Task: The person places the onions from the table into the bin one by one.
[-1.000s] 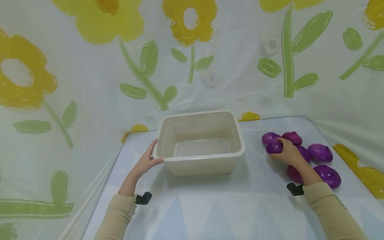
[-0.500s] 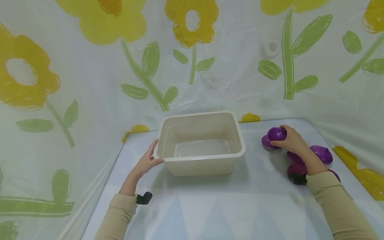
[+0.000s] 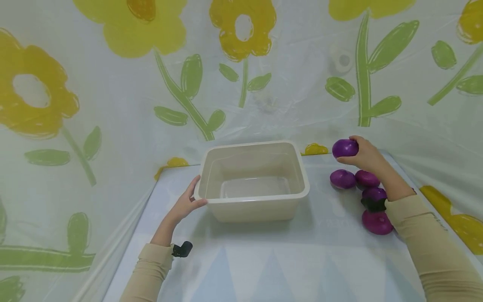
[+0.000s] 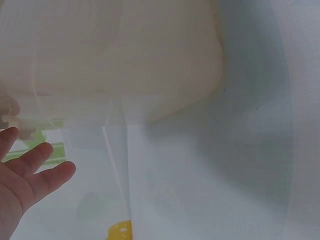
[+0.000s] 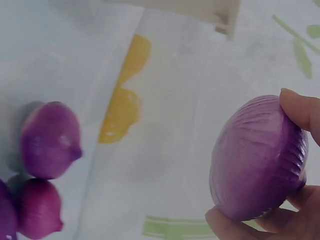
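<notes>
Landmark: a cream plastic tub point(image 3: 253, 181) stood on the table point(image 3: 264, 260), open side up, and every place below is told from it.

Left hand: the left hand point(image 3: 183, 204) rested on the tub's near left corner, thumb laid along the rim and fingers lying against the outer wall. In the left wrist view the fingers point(image 4: 37, 172) looked straight and loosely spread beside the tub's wall point(image 4: 125, 55).

Right hand: the right hand point(image 3: 364, 155) was raised above the table, to the right of the tub's far right corner. Its fingers and thumb were curled round a purple onion point(image 3: 345, 148), gripping it from the right side.

Held onion: lifted clear of the table, level with the tub's far rim and just to the right of it. The right wrist view showed its ribbed purple skin point(image 5: 257, 160) pinched between a fingertip above and the thumb below.

Other onions: four more purple onions lay on the table to the right of the tub, below the raised hand. One point(image 3: 342, 178) was nearest the tub, a second point(image 3: 367, 178) touched it on the far side from the tub, a third point(image 3: 373, 194) sat partly behind the wrist, and a fourth point(image 3: 376, 222) lay nearest the person.

Sleeves: both arms wore beige sleeves point(image 3: 430, 247), each with a small black camera mount point(image 3: 182, 249) at the wrist.

Backdrop: a sheet printed with yellow flowers point(image 3: 241, 29) hung behind the tub.
</notes>
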`<state>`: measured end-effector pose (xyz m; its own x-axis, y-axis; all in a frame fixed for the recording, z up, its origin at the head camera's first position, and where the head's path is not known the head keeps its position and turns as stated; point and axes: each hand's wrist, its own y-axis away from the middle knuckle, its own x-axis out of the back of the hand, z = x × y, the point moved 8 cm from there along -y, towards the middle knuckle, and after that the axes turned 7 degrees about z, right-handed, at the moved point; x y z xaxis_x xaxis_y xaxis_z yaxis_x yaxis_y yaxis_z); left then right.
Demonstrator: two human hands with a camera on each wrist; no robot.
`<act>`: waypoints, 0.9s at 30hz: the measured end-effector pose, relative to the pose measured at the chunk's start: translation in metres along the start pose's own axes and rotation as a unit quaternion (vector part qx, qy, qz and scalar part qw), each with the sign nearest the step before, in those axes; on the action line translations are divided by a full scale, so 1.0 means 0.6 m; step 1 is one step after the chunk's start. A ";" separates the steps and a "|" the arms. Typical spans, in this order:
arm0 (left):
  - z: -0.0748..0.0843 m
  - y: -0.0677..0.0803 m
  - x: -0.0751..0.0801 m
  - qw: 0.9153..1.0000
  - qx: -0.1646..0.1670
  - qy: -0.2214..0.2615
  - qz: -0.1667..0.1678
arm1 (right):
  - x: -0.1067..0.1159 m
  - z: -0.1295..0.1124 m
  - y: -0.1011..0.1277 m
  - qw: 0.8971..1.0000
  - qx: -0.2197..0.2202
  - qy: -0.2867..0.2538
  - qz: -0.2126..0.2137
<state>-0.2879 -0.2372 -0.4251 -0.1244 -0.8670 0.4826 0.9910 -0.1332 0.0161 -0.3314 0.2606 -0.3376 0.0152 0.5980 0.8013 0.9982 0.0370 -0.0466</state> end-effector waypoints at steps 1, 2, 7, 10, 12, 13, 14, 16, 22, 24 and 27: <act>0.000 0.000 0.000 1.000 -0.001 -0.001 0.001 | 0.003 -0.006 -0.003 1.000 0.002 0.002 0.002; 0.001 0.001 0.000 1.000 -0.002 -0.004 0.001 | 0.006 -0.012 -0.006 1.000 0.004 0.003 0.004; 0.001 0.002 0.000 1.000 -0.009 -0.004 0.006 | 0.016 -0.046 -0.018 1.000 0.023 0.005 0.011; 0.002 0.002 0.001 1.000 -0.013 0.002 0.008 | 0.017 -0.066 -0.023 1.000 0.030 -0.002 0.008; 0.003 0.002 0.000 1.000 -0.016 0.004 0.006 | 0.018 -0.079 -0.024 0.999 0.031 -0.006 0.006; 0.002 0.002 0.000 1.000 -0.016 0.006 0.005 | 0.018 -0.086 -0.025 0.999 0.034 -0.007 0.006; 0.002 0.002 -0.001 1.000 -0.015 0.009 0.005 | 0.017 -0.092 -0.027 0.999 0.037 -0.009 0.006; 0.002 0.001 -0.001 1.000 -0.018 0.010 0.002 | 0.016 -0.105 -0.030 0.999 0.044 -0.010 0.005; -0.003 0.000 -0.001 1.000 -0.018 0.016 0.002 | 0.001 -0.144 -0.044 0.998 0.054 -0.017 0.004; -0.003 0.000 0.000 1.000 -0.016 0.013 0.003 | -0.008 -0.158 -0.049 0.998 0.055 -0.020 0.002; -0.003 0.000 -0.001 1.000 -0.013 0.010 0.003 | -0.024 -0.183 -0.055 0.998 0.062 -0.024 -0.003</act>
<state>-0.2879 -0.2377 -0.4267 -0.1194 -0.8771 0.4653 0.9900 -0.1404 -0.0105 -0.3586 0.1628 -0.2819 0.0043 0.6349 0.7726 0.9833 0.1378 -0.1186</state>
